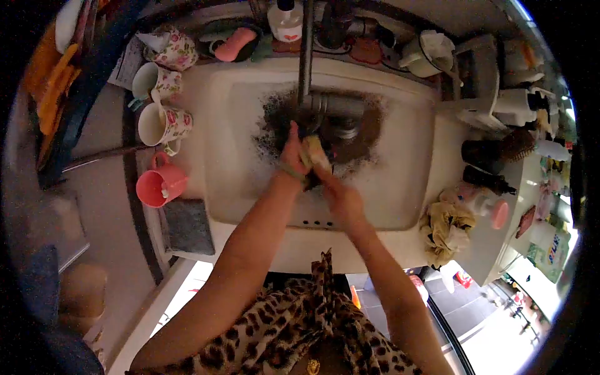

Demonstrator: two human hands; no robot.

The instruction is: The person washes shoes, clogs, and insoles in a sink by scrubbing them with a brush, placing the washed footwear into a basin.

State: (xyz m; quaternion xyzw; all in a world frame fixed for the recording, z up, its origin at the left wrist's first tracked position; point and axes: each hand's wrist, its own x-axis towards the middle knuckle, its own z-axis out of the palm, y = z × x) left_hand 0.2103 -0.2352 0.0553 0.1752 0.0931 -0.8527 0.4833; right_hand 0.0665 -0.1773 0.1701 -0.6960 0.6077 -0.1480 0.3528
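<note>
Both of my hands are over the white sink [237,181], under the dark tap [305,69]. My right hand [345,203] is closed around a pale yellow, brush-like item [315,153], its far end against or just beside my left hand. My left hand [294,150] is curled at a dark thing below it, with fingers partly hidden; a band circles that wrist. What the dark thing is, I cannot make out. Black and brown dirt-like patches spread over the basin floor around a metal drain part [344,128].
Along the left ledge stand floral mugs [164,123], a pink mug [161,181] and a grey cloth [187,226]. A pink sponge [235,44] and a pump bottle [285,24] sit behind the sink. To the right are a crumpled beige cloth [447,231], a hairbrush [517,145] and bottles.
</note>
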